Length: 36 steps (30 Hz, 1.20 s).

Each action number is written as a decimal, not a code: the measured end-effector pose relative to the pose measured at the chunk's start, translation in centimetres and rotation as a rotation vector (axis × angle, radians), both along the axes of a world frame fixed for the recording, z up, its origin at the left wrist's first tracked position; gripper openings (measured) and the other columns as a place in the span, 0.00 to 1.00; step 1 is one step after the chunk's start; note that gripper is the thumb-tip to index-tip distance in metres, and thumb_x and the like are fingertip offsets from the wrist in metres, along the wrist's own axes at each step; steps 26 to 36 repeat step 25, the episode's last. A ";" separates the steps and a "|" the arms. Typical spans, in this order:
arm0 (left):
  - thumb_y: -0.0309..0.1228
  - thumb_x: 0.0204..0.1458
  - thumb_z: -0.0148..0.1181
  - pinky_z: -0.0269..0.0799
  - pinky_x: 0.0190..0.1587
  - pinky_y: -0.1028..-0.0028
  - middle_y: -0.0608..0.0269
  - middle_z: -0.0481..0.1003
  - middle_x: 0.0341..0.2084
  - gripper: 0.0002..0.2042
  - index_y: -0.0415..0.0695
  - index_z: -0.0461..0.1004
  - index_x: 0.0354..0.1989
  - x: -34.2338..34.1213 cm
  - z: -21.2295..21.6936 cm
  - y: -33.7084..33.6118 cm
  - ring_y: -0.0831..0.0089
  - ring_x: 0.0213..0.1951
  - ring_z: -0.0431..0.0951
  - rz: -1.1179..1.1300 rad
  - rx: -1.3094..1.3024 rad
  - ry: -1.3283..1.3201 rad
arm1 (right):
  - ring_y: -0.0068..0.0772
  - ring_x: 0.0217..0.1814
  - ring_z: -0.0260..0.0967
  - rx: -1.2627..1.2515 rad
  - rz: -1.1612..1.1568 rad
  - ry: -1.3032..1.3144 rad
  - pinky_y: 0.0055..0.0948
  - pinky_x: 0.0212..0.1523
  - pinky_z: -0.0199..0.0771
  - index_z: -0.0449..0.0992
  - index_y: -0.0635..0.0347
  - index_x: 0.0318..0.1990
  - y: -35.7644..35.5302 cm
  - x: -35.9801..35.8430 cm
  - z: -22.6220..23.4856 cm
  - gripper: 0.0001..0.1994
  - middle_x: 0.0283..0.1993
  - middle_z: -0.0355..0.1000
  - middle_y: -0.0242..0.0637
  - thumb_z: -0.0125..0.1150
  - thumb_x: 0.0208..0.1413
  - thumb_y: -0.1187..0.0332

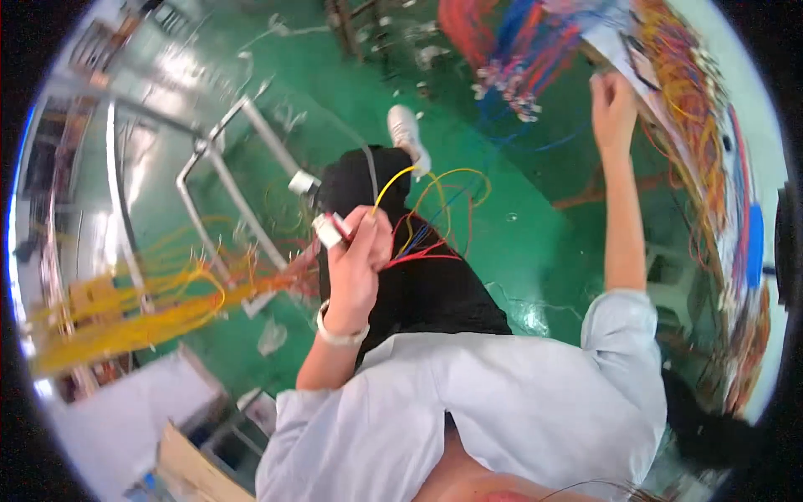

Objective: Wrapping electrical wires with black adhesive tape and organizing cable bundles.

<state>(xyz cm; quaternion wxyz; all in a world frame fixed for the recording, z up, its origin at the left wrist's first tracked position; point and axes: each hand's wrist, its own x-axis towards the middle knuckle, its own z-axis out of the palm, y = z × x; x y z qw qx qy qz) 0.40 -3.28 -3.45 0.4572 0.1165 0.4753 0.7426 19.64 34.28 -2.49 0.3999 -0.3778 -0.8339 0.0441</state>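
Observation:
Raised in front of my body, my left hand (pixel 361 249) is closed on a wire harness. A white connector (pixel 328 230) sticks out beside its thumb, with a bit of red next to it. From the grip a yellow wire (pixel 391 181) arcs upward, while red wires (pixel 427 253) and thin blue ones spread to the right over my dark trousers. My right hand (pixel 615 105) reaches far forward to the edge of the wire-covered bench (pixel 604 43). Its thumb looks stretched out, apart from the bent fingers, and I make out nothing held there.
Yellow and orange wire bundles (pixel 125 322) stretch across the left. Behind them stands a metal tube frame (pixel 238 197). Red and blue wires with white connectors (pixel 510 88) hang at the far right. A white stool (pixel 669 289) is under the bench; scraps lie on the green floor (pixel 535 243).

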 end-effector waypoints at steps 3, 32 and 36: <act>0.32 0.62 0.45 0.42 0.19 0.82 0.79 0.50 0.15 0.09 0.44 0.64 0.30 -1.0 0.2 -0.1 0.87 0.17 0.48 -0.010 -0.003 -0.001 | 0.28 0.36 0.71 -1.200 0.822 0.269 0.26 0.38 0.72 0.67 0.64 0.48 -14.2 -4.6 -2.2 0.14 0.35 0.72 0.39 0.49 0.62 0.62; 0.36 0.60 0.50 0.43 0.19 0.81 0.80 0.54 0.14 0.13 0.39 0.68 0.29 -1.3 0.6 -1.6 0.87 0.16 0.50 -0.099 -0.071 -0.024 | 0.13 0.10 0.46 -1.918 1.020 0.573 0.14 0.09 0.45 0.69 0.60 0.49 -25.8 -10.7 -1.9 0.16 0.24 0.68 0.31 0.43 0.62 0.61; 0.36 0.60 0.50 0.43 0.19 0.81 0.80 0.54 0.14 0.13 0.39 0.68 0.29 -1.3 0.6 -1.6 0.87 0.16 0.50 -0.099 -0.071 -0.024 | 0.13 0.10 0.46 -1.918 1.020 0.573 0.14 0.09 0.45 0.69 0.60 0.49 -25.8 -10.7 -1.9 0.16 0.24 0.68 0.31 0.43 0.62 0.61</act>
